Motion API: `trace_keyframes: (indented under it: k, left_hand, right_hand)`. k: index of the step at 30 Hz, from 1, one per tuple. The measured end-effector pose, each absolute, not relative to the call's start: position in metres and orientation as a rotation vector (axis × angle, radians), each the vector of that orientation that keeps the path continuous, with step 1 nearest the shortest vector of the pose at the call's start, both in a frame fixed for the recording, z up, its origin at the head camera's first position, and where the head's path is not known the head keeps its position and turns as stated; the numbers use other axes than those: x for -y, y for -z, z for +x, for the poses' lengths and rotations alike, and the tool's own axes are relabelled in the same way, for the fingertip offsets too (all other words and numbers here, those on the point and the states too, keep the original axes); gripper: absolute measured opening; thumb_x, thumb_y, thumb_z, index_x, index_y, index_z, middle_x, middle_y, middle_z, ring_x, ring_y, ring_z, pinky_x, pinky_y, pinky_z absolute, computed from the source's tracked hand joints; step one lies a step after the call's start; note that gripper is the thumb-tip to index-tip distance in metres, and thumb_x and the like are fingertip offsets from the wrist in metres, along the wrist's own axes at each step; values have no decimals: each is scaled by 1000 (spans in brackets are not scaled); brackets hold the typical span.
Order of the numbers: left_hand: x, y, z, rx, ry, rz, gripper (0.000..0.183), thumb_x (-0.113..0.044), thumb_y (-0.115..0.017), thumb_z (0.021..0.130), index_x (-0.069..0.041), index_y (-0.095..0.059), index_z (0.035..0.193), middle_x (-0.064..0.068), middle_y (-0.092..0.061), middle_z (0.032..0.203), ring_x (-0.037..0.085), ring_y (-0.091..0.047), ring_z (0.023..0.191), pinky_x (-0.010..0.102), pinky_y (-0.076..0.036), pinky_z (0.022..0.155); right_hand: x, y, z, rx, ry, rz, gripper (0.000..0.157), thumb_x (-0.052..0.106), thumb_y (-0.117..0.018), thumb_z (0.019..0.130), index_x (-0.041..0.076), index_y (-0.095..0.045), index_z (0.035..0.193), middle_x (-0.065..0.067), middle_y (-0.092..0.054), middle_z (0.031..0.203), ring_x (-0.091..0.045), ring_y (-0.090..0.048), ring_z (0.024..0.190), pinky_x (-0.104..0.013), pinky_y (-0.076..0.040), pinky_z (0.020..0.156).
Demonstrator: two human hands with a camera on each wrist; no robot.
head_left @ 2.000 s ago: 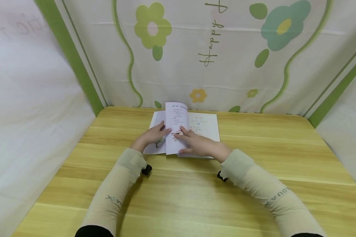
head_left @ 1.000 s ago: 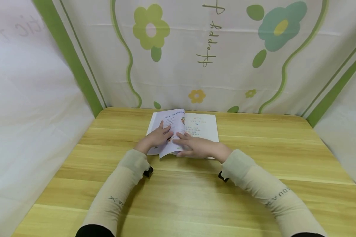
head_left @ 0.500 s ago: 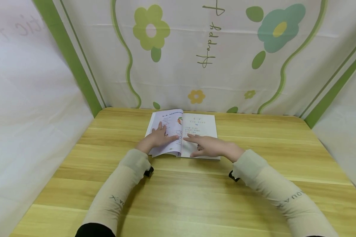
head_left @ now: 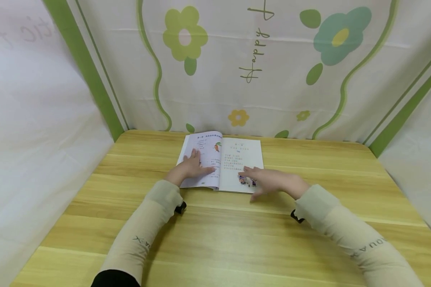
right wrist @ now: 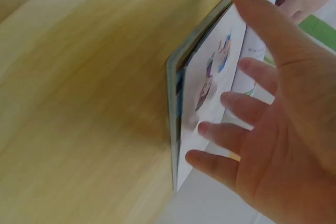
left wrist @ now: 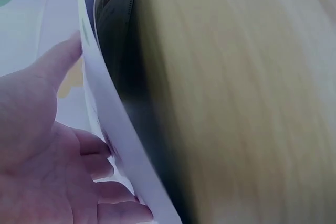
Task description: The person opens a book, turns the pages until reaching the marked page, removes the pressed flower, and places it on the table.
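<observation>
An open book (head_left: 230, 180) lies near the far edge of the table, with a lilac page on the left and a white page on the right. Spread over the lilac page, my left hand (head_left: 191, 165) touches it with straight fingers; in the left wrist view its fingertips meet the page (left wrist: 116, 111). My right hand (head_left: 271, 182) is at the lower right corner of the white page, fingers extended and holding nothing. The right wrist view shows the right hand's fingertips close to the white page (right wrist: 190, 129); whether they touch it I cannot tell.
The wooden table (head_left: 215, 239) stretches out in front of the book and to both sides. Behind it hangs a white curtain (head_left: 208, 91) with flowers and green lines. More white cloth (head_left: 39, 119) closes off the left side.
The lilac page, lifted earlier, has come down onto the left side. My right hand has moved right, from the middle of the book to its right corner. My left hand has slid slightly onto the page.
</observation>
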State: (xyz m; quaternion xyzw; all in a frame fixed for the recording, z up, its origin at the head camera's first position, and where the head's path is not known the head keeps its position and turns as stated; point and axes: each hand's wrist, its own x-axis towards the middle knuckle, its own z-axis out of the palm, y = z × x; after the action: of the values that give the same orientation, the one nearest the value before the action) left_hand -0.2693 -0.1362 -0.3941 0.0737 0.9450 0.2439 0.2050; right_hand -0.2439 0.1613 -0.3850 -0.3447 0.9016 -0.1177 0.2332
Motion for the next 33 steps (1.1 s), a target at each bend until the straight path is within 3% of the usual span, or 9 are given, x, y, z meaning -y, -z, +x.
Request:
trace_keyframes:
  k: [10,22,29,30,32,33]
  left_hand:
    - [140,393,-270,-2605,-679,252,83,-51,-56,103,-25,-10,167,26,15,166,63,13,144,77,-5,112]
    - [144,391,-271,-2553,-687,253,79,-45,-54,105,-16,-12,166,22,13,167,57,15,147,72,1,115]
    - [143,390,-275,-2520,-678,282,80,-41,-53,106,-9,-9,165,13,3,170,50,10,150,62,0,120]
    - [143,390,-275,-2515,-678,283,80,-41,-53,106,-8,-9,165,13,3,170,51,10,151,62,0,121]
    - [143,390,-275,-2505,-675,288,80,-41,-52,106,-8,-9,165,13,3,170,51,9,150,61,-1,121]
    - [143,390,-275,-2500,-677,291,80,-42,-52,106,-7,-8,165,14,3,170,52,9,150,61,0,121]
  right_hand:
    - [-175,388,-243,-2490,302,-915,76,16,-81,88,9,-46,156,-21,-27,165,-48,-27,148,-59,-27,117]
    - [-183,379,-243,-2467,318,-912,60,20,-75,95,9,-54,150,-20,-33,162,-42,-30,148,-57,-26,118]
    - [-192,378,-246,-2500,290,-891,60,10,-68,91,12,-55,150,-23,-35,160,-45,-37,144,-55,-36,112]
    - [-193,378,-246,-2512,283,-879,60,11,-68,91,12,-55,150,-25,-35,159,-44,-43,140,-53,-39,109]
    - [-195,378,-247,-2531,285,-845,60,13,-69,93,11,-54,150,-28,-35,158,-38,-61,115,-50,-46,99]
    - [-195,377,-247,-2546,288,-829,58,16,-70,94,9,-54,150,-30,-39,156,-34,-62,104,-48,-47,95]
